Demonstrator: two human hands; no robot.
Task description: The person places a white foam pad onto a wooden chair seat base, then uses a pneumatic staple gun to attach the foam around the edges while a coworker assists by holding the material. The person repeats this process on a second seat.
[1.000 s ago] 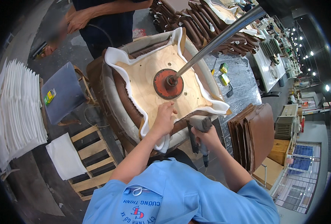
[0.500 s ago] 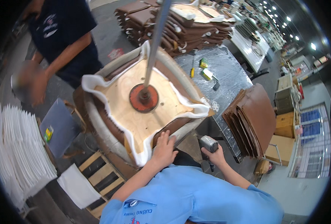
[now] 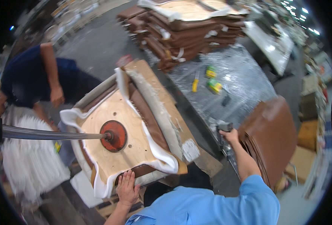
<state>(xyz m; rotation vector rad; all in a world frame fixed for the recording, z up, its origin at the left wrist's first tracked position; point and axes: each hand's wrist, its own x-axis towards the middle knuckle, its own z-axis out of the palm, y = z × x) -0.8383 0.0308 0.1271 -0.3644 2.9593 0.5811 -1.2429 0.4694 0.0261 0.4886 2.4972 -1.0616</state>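
Head view: upholstered seat [image 3: 98, 116] sits left of centre, underside up, bare plywood facing the camera with a few drilled holes. White padding [image 3: 160, 159] curls up around the plywood edge, brown cover [image 3: 151, 120] shows outside it, and a grey padded ring [image 3: 164, 107] goes around the lot. Red round flange [image 3: 120, 144] bears on the middle of the plywood; metal rod [image 3: 61, 134] runs from it to the left rim of the picture. Left hand [image 3: 128, 189] lies on the near edge of the seat, fingers straight and side by side, thumb a bit off to the right, fingertips touching the brown cover, nothing pinched. Right hand [image 3: 231, 135] is well apart from the seat, out to the right, fingers wrapped around the grip of a staple gun [image 3: 225, 126]; blur hides the finger detail, so can't tell whether one is on the trigger. Staple gun hangs near the corner of the plastic-wrapped table [image 3: 244, 78], just left of a stack of brown panels [image 3: 272, 135]. On the table: yellow-handled screwdriver [image 3: 195, 85], two yellow-green boxes [image 3: 214, 86]. Pile of brown covered seats [image 3: 196, 41] stands at the far end. Co-worker in navy [image 3: 27, 77] bends at upper left, one hand hanging down, near a stack of white sheets [image 3: 35, 161].
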